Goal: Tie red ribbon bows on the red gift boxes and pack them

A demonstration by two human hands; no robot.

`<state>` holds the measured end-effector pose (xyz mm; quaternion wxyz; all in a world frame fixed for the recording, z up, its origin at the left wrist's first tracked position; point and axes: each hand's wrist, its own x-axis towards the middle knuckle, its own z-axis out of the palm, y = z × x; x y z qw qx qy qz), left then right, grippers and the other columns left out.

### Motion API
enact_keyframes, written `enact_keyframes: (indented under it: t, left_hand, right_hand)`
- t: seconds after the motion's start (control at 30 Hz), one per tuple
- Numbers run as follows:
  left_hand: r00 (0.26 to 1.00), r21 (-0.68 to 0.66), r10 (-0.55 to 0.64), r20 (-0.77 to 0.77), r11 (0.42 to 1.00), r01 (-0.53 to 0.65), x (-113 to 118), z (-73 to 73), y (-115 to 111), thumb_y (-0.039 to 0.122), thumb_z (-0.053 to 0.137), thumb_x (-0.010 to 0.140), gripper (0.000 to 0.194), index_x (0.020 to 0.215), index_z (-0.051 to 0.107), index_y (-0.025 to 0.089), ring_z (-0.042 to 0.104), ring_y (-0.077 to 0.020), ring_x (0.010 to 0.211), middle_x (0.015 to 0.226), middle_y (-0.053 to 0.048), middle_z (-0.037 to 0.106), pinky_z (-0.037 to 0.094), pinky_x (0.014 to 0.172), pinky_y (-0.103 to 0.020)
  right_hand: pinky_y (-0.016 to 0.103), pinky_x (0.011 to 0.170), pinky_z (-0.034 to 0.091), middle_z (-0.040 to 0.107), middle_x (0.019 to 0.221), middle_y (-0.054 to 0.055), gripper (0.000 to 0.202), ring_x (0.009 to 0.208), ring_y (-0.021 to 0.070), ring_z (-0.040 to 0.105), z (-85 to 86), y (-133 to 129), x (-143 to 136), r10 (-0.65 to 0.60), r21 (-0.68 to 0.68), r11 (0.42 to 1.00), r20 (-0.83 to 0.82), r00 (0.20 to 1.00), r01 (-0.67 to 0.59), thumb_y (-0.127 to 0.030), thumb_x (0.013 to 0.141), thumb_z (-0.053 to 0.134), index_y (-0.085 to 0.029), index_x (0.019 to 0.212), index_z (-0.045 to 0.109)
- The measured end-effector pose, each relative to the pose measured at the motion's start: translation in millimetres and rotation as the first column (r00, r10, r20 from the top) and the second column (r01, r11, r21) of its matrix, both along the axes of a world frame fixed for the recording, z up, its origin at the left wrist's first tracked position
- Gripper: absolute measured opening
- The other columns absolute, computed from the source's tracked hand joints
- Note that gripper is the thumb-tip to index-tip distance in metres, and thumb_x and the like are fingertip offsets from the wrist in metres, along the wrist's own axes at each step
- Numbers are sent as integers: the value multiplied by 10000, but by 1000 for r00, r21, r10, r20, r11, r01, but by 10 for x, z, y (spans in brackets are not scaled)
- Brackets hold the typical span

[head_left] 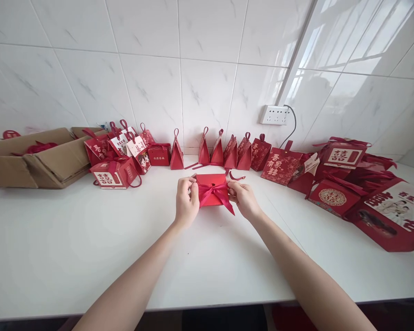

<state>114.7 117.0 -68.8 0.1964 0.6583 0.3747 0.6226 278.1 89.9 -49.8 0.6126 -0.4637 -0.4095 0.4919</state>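
1. A red box (212, 201), tied with a ribbon bow (213, 187), is at the middle of the white bench (100, 257), between the two hands; whether it rests on the bench or is held just above it, I cannot tell.
2. Its bow side faces the person, with a plain top flap at the far edge. The outline looks nearly square, so no long axis can be told.
3. The ribbon crosses the box from left to right; one tail points toward the person and slightly left, the longer one toward the person and right.
4. The left hand (187, 202) is nearly closed, fingers curled and thumb pressed in, holding the box's left side.
5. The right hand (242, 196) pinches at the right side with thumb and fingers; how much ribbon either hand has caught is hidden.
6. Beyond, upright triangular boxes (203, 154) stand in a row near the wall (152, 96), points and loops upward.
7. A dark red cord (237, 177) lies just beyond the right hand.
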Motion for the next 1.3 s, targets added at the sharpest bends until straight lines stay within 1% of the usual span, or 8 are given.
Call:
enact_keyframes:
  t: [0.23,0.33,0.4,0.5,0.6,0.77,0.93,1.3]
  left_hand:
    - [988,-181,-82,130,978,105,-15,25,-36,299,482,821,236,623,399,202,542,-198,1027,1018,-62,545,440,709,-280]
    - [985,-210,-47,165,974,82,-7,14,-45,322,493,821,248,619,415,200,534,-202,1029,1050,-62,563,429,760,-300]
    - [980,-213,-50,194,973,92,13,2,-47,335,497,821,243,630,440,197,533,-197,1024,1062,-60,570,421,813,-306]
    - [953,-269,-62,296,952,146,48,1,-46,344,522,803,220,646,484,194,554,-164,874,899,-30,584,428,777,-276]
    - [890,-384,-46,453,891,242,66,39,-57,317,575,751,280,560,411,194,434,-105,563,583,38,423,380,558,-233]
    - [833,-451,-137,536,787,420,70,102,-100,315,626,714,412,495,301,188,286,-78,497,518,57,274,278,471,-220]
    - [874,-455,-229,429,781,427,93,100,-116,377,638,718,397,498,369,185,328,-82,506,511,54,326,316,495,-224]
    - [896,-466,33,442,862,198,-54,75,87,314,566,726,252,583,391,202,476,-114,590,588,41,432,440,603,-249]
  right_hand:
    - [294,683,497,553,705,21,319,714,161,568,23,6,59,-30,-5,1000,101,994,31,-474,711,613,-188,618,504]
    - [336,779,493,597,907,62,250,914,204,573,131,-150,-2,-347,263,928,357,867,263,-465,791,534,-216,778,534]
    - [315,724,498,601,809,47,258,819,188,587,186,-306,-118,-455,430,867,476,752,253,-458,828,493,-222,725,513]
    - [265,466,471,559,536,3,392,477,141,559,172,-494,-339,56,113,982,600,798,-154,-511,864,432,-208,626,504]
    - [235,353,449,601,563,21,411,450,147,592,82,-516,-488,506,-253,863,439,743,-438,-557,841,475,-181,695,558]
    - [240,422,545,653,846,88,398,825,208,649,51,-373,-482,337,-207,935,253,907,-290,-549,845,487,-169,820,602]
    - [232,425,540,632,710,55,355,661,151,617,95,-337,-428,234,-143,967,183,955,-210,-495,808,566,-155,713,602]
    - [229,498,559,655,684,51,280,732,163,633,166,-307,-162,631,-217,775,308,712,-594,-417,746,630,-152,661,661]
